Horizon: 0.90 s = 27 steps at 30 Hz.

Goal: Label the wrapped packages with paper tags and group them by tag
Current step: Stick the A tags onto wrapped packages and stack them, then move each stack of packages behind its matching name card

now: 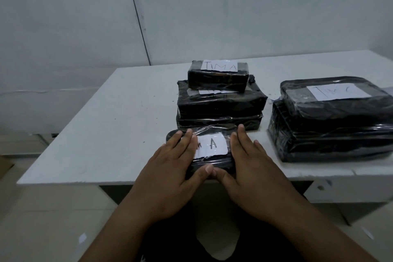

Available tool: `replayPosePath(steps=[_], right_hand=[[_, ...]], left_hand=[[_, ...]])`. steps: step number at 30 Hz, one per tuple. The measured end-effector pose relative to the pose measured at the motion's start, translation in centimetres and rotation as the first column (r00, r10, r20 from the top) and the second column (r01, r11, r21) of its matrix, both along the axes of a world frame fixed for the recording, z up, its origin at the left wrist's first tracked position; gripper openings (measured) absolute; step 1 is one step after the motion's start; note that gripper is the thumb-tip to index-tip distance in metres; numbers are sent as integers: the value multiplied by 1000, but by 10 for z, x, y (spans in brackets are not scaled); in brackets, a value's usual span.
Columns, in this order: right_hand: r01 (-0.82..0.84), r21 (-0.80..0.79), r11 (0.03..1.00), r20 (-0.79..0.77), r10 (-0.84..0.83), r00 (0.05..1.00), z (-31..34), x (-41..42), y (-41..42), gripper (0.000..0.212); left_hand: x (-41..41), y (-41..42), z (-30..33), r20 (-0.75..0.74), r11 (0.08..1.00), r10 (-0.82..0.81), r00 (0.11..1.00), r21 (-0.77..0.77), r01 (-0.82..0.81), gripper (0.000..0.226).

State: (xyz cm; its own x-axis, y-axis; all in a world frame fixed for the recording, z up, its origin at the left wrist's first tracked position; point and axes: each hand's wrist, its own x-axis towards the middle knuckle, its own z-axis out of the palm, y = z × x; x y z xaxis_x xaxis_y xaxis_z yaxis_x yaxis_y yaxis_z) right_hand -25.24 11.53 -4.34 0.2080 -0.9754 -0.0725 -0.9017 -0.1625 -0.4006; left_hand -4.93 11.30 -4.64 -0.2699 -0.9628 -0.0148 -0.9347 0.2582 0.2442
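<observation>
table (106,134) | TIMA stack (220,100) just behind, second stack (331,121) well right | risk: package (212,161) sits at near edge, a pull could drop it; rubbing may lift tag (211,144) (tape glossy) | left hand (174,168), right hand (251,168) flat, fingers straight, pressing package beside tag, thumbs meeting at front

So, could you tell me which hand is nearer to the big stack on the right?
Right. The right hand presses the tagged package on the side toward that stack; the left hand presses its far side.
</observation>
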Motion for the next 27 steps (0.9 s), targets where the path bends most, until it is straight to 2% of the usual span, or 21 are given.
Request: replayPosePath(steps=[8, 12, 14, 17, 20, 23, 25, 27], right_hand=[[9, 72, 997, 195, -23, 980, 3, -5, -3, 103], [-7, 107, 994, 141, -8, 990, 23, -13, -2, 96], [38, 30, 999, 170, -42, 985, 41, -16, -3, 85], [136, -198, 971, 322, -66, 944, 66, -16, -22, 63], [265, -349, 899, 462, -81, 883, 77, -7, -58, 59], [382, -323, 866, 504, -185, 844, 79, 2, -95, 73], [412, -233, 881, 495, -258, 830, 75, 7, -114, 82], [415, -196, 888, 496, -275, 824, 69, 10, -127, 86]], left_hand=[[-1, -1, 10, -119, 994, 32, 992, 107, -19, 93], [6, -2, 23, -210, 994, 27, 977, 108, -4, 82], [10, -5, 33, -224, 1000, 6, 975, 23, -1, 70], [10, -26, 57, -409, 981, 13, 913, -171, -91, 43], [3, -65, 80, -573, 946, 42, 818, -241, -218, 29], [-6, -109, 93, -633, 941, 138, 762, -157, -300, 42], [-11, -133, 93, -637, 956, 208, 742, -28, -292, 58], [-17, -147, 90, -629, 960, 255, 734, 76, -268, 60]])
